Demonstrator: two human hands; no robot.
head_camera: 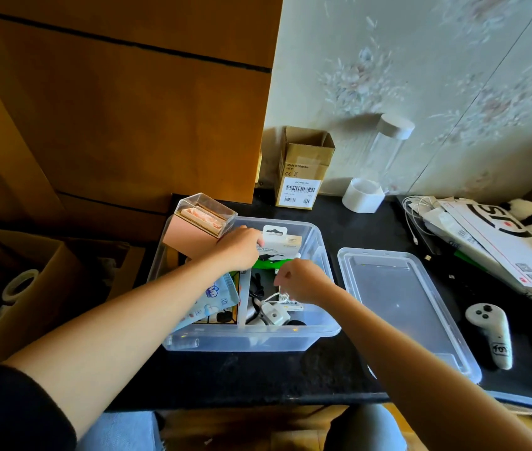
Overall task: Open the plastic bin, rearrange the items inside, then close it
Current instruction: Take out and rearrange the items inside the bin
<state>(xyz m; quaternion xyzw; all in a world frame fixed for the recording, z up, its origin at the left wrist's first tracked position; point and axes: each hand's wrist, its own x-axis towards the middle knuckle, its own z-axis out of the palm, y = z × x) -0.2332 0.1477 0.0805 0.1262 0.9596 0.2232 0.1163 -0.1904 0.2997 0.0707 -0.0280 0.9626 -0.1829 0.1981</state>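
The clear plastic bin point(245, 340) sits open on the black counter point(333, 369), its lid point(401, 304) lying flat just right of it. Over the bin, the left hand point(240, 249) has fingers clamped on a pink box point(193, 234). The right hand point(303, 284) pinches a white cable point(272, 298) inside the bin.

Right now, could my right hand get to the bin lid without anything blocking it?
Probably yes. The lid lies flat on the black tabletop just right of the open bin, with nothing on it. Your right hand is over the bin's right side, and nothing stands between them.
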